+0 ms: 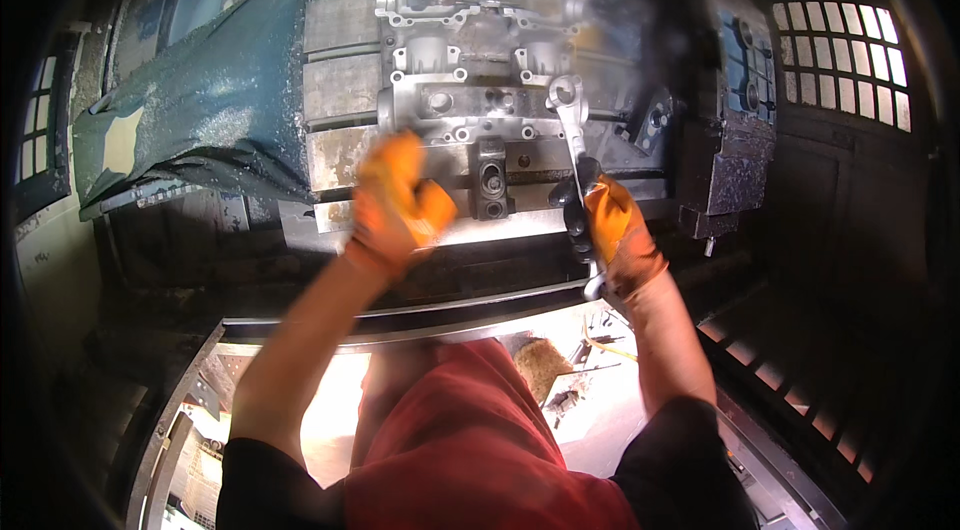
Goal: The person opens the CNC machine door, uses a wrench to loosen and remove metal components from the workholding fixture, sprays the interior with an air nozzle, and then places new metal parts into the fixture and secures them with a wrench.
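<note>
My right hand (615,225), in an orange work glove, is closed round the shank of a long metal wrench (575,135). The wrench's ring end points away from me, over the right side of a machined metal casting (440,102); I cannot tell whether it touches. Its other end shows below my hand. Dark rounded shapes by the shank may be glove fingertips. My left hand (400,195), also orange-gloved, is smeared by motion in front of the casting's near left corner. Between my hands, a dark slotted clamp block (491,180) stands against the casting's near edge.
The casting lies on a slotted metal machine table (345,80). A dark green cover (215,100) dusted with chips hangs at the left. Blue and grey machine blocks (745,100) stand at the right. A metal rail (400,315) runs between me and the table.
</note>
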`<action>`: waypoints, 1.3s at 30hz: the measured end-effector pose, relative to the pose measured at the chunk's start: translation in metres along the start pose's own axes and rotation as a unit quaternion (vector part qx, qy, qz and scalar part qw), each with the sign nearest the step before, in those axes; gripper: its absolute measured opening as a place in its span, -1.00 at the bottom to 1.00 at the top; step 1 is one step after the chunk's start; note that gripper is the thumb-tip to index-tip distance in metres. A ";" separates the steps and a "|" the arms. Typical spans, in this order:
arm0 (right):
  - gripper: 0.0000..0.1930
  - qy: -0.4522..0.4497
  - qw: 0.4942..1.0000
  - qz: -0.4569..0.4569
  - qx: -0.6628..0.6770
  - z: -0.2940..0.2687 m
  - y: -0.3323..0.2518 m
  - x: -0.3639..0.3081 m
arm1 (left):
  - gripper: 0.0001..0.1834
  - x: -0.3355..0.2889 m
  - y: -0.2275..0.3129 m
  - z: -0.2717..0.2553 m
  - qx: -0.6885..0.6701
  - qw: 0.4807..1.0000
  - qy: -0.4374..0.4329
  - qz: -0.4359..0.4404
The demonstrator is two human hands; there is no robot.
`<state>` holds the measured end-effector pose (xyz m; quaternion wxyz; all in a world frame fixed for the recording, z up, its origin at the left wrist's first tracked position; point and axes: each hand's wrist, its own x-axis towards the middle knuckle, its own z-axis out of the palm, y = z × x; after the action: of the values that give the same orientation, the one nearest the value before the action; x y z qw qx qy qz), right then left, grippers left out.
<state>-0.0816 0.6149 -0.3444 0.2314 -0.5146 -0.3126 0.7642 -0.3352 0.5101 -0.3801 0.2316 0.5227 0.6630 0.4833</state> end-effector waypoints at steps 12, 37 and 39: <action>-0.80 -0.188 0.734 -0.107 -0.644 -0.013 -0.059 0.092 | -0.72 0.072 -0.093 0.022 0.177 0.972 0.066 0.141; -0.73 -0.073 0.987 0.131 0.052 0.019 0.020 0.021 | -0.75 0.062 -0.112 0.032 0.108 0.992 0.013 0.069; -0.72 -0.103 0.980 0.168 -0.032 -0.004 -0.007 0.049 | -0.77 0.067 -0.104 0.035 0.136 0.984 0.038 0.105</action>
<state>-0.0958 0.6543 -0.3718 0.0495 -0.4858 -0.2678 0.8305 -0.3787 0.5866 -0.4735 0.0804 0.5972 0.6725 0.4297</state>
